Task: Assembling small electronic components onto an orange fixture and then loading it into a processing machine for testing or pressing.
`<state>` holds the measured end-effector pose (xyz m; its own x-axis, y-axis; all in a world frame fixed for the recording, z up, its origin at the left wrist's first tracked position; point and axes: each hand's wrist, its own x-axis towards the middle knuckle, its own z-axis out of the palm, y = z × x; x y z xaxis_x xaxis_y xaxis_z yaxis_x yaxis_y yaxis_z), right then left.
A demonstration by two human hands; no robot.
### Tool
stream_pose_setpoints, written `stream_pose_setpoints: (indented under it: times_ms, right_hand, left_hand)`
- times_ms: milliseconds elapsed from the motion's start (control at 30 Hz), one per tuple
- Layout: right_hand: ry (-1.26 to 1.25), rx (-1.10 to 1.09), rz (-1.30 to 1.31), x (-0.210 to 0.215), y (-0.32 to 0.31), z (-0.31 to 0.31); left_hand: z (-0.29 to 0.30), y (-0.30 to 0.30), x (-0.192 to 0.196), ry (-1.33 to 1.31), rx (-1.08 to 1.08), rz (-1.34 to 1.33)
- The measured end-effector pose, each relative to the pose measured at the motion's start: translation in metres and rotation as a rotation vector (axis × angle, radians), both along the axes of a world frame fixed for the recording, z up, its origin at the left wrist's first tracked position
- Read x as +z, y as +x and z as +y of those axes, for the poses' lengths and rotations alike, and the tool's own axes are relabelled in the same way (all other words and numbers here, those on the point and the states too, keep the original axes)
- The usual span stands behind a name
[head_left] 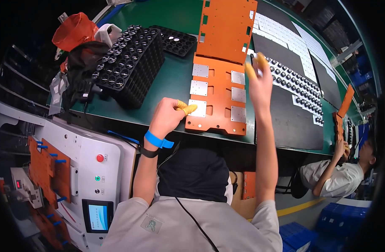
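Observation:
An orange fixture [218,101] lies on the bench in front of me, its hinged orange lid [226,29] swung back. Square silvery plates sit in two columns on it, among them a lower left plate [196,110] and a lower right plate [238,114]. My left hand [165,115], with yellow finger covers, has its fingers drawn together at the lower left plate; whatever lies between them is hidden. Past the fixture's right edge, my right hand [260,82] reaches forward, yellow-covered thumb and finger apart, near white strips carrying rows of black round parts [291,80].
To the left stand a stack of black trays [131,67] with round shiny-topped parts, another black tray [175,42] and an orange bag [76,31]. A white machine [85,155] with a screen is at lower left. Another person [339,176] works at far right.

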<state>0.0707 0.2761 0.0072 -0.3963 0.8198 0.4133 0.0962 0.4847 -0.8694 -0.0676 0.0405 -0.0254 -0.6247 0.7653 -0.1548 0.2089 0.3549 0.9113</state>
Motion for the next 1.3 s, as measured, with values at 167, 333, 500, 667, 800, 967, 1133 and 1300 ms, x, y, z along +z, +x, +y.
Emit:
stream_pose_setpoints:
  times_ms: [167,333,500,667,800,967,1133,1300]
  right_hand:
    - [-0.269,0.165,-0.046,0.01,-0.048,0.093]
    - [-0.305,0.151,0.105,0.009,-0.045,0.075]
    - [-0.023,0.179,0.223,0.022,-0.007,0.034]
    - [0.593,0.303,-0.076,0.017,0.051,-0.012]
    - [0.738,0.391,-0.215,-0.005,0.078,-0.046]
    - [0.624,0.422,-0.367,-0.026,0.093,-0.065]
    - [0.474,0.458,-0.391,-0.025,0.097,-0.071]
    - [0.477,0.454,-0.42,-0.027,0.1,-0.073]
  left_hand:
    - [0.005,0.003,-0.002,-0.011,-0.016,-0.088]
    - [-0.001,0.002,0.004,-0.09,-0.021,-0.132]
    - [-0.002,-0.008,-0.001,-0.124,-0.124,-0.114]
    - [0.002,-0.008,0.004,-0.075,-0.234,-0.228]
    - [-0.005,-0.008,0.008,-0.031,-0.165,-0.197]
    - [-0.006,-0.012,0.002,-0.003,-0.153,-0.278]
    - [-0.006,-0.012,-0.004,-0.007,-0.213,-0.198]
    - [-0.007,-0.006,-0.011,0.014,-0.168,-0.206]
